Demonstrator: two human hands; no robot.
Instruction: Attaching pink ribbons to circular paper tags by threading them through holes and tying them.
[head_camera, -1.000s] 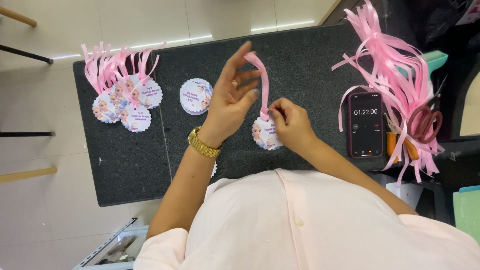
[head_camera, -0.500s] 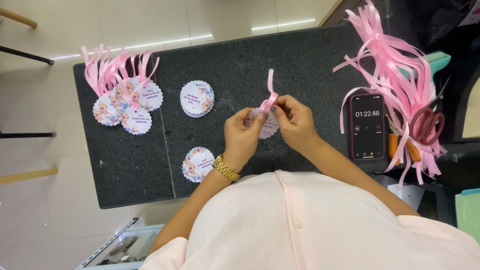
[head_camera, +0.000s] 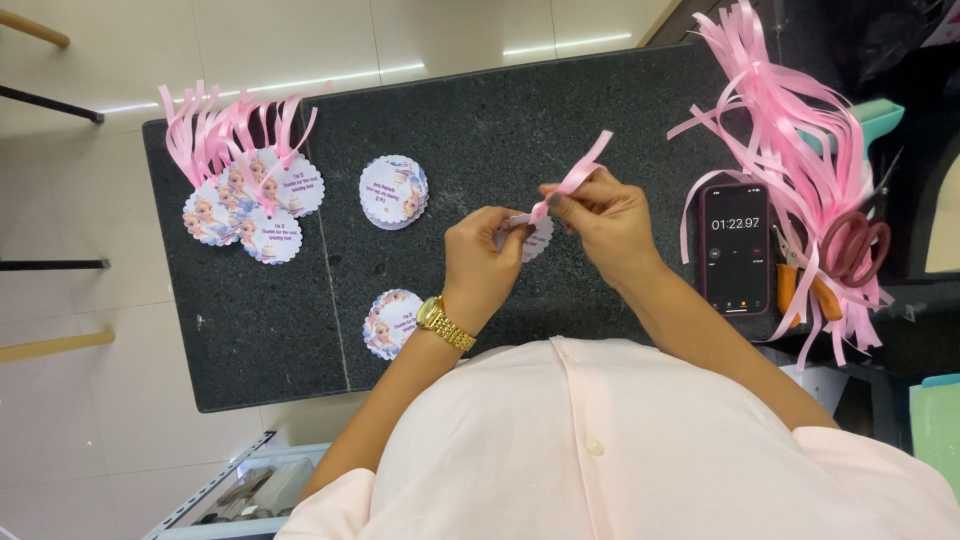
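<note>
Over the middle of a dark speckled stone table (head_camera: 480, 110), both my hands hold one round scalloped paper tag (head_camera: 533, 238) with a pink ribbon (head_camera: 577, 174) through it. My left hand (head_camera: 482, 262), with a gold watch on the wrist, pinches the tag's left edge. My right hand (head_camera: 604, 218) grips the ribbon just above the tag, and the ribbon's free end sticks up to the right. Most of the tag is hidden by my fingers.
Several finished tags with pink ribbons (head_camera: 240, 185) lie at the table's far left. A stack of plain tags (head_camera: 394, 191) and another tag (head_camera: 391, 322) lie nearer. A phone with a timer (head_camera: 735, 247), loose pink ribbons (head_camera: 795, 130), scissors (head_camera: 855, 245) and pliers (head_camera: 800, 285) sit at right.
My left hand has come down from being raised with open fingers and closed on the tag. The ribbon has been drawn through and now points up to the right.
</note>
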